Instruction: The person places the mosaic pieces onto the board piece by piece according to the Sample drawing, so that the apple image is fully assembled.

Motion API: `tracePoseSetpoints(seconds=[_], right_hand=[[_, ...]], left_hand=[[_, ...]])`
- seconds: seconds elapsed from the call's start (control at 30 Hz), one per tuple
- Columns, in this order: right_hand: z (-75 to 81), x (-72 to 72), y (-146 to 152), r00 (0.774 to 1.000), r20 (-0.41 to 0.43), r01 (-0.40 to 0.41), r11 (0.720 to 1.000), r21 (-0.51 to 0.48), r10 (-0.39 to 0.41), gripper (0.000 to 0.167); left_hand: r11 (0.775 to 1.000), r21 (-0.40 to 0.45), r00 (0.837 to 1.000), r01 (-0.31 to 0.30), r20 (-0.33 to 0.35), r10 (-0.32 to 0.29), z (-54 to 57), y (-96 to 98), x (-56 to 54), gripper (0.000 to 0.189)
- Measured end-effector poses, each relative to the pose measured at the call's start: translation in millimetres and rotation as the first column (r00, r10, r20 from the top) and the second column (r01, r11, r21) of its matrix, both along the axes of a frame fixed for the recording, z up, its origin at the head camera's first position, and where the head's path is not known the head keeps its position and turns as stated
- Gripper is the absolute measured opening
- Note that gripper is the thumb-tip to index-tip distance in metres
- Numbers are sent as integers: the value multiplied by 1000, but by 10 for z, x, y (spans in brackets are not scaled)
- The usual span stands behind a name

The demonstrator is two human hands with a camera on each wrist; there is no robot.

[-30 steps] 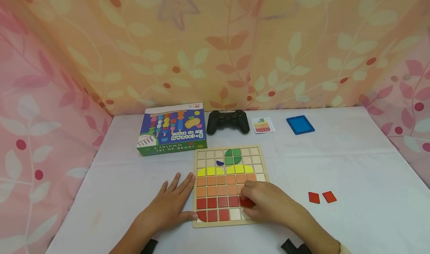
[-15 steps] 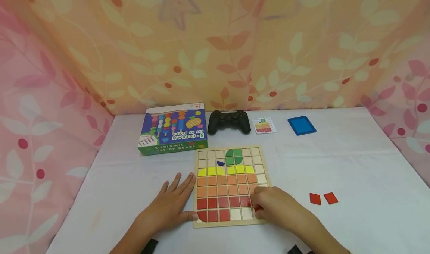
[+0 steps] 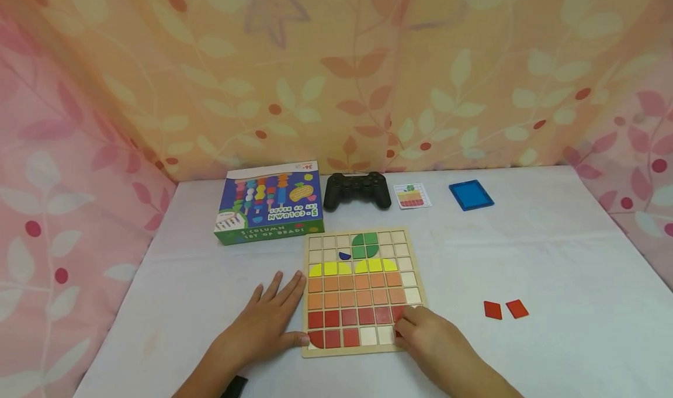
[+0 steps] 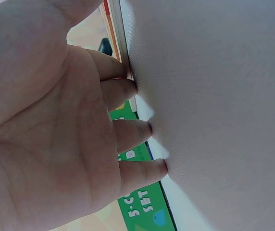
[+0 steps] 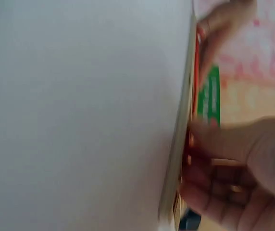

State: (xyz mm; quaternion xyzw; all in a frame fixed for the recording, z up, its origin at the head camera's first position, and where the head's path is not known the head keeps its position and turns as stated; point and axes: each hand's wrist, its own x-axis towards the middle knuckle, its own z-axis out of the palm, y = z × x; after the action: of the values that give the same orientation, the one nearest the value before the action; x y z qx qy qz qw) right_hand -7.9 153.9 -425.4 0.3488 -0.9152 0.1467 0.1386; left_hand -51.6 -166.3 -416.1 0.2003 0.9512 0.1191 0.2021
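In the head view a wooden grid board [image 3: 368, 351] lies on the table, its cells partly filled with green, yellow, orange and red tiles. My left hand [image 3: 267, 326] rests palm down at the board's left side, fingers spread and straight, fingertips on the white cloth in the left wrist view. Over the board's lower right corner, my right hand [image 3: 433, 336] pinches a red tile [image 5: 189, 147] between thumb and fingers, at the bottom row. The hand mostly hides this tile and the corner cells. Two loose red tiles [image 3: 492, 310] lie to the right.
Behind the board stand a bead-set box [image 3: 269, 202] and a black game controller [image 3: 357, 191]. Right of them lie a small pattern card [image 3: 412, 196] and a blue square tray [image 3: 471, 195]. A dark blue half-round piece [image 3: 344, 256] sits on the board.
My right hand has moved right and nearer the board's front edge, uncovering red tiles in the upper red row. The left hand stays in place.
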Motion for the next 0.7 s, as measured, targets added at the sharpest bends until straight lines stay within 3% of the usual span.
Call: tracePoseSetpoints(seconds=[0.07, 0.23, 0.37, 0.47, 0.53, 0.6, 0.7], right_hand=[[-20, 42, -19, 998, -61, -16, 1000, 8, 16, 29], [-28, 33, 22, 997, -78, 15, 999, -34, -18, 32], [9, -47, 185, 997, -50, 48, 996, -76, -52, 32], [92, -105, 432, 986, 23, 164, 985, -61, -163, 30], [169, -138, 646, 942, 128, 311, 950, 13, -310, 27], [218, -162, 896, 854, 237, 445, 886, 130, -463, 31], [210, -167, 1250, 709, 352, 550, 792, 265, -611, 47]], left_hand=[[1000, 1, 1000, -2, 3, 2, 3, 3, -1, 109], [1000, -5, 1000, -8, 6, 8, 13, 3, -2, 110], [1000, -11, 1000, -12, 6, 12, 6, 2, -5, 110], [1000, -9, 1000, -12, 6, 12, 0, 5, -5, 110], [1000, -7, 1000, -13, 9, 13, -3, 7, -1, 109], [1000, -5, 1000, -15, 11, 15, 1, 8, 3, 110], [1000, -9, 1000, -17, 11, 17, 3, 8, 6, 110]])
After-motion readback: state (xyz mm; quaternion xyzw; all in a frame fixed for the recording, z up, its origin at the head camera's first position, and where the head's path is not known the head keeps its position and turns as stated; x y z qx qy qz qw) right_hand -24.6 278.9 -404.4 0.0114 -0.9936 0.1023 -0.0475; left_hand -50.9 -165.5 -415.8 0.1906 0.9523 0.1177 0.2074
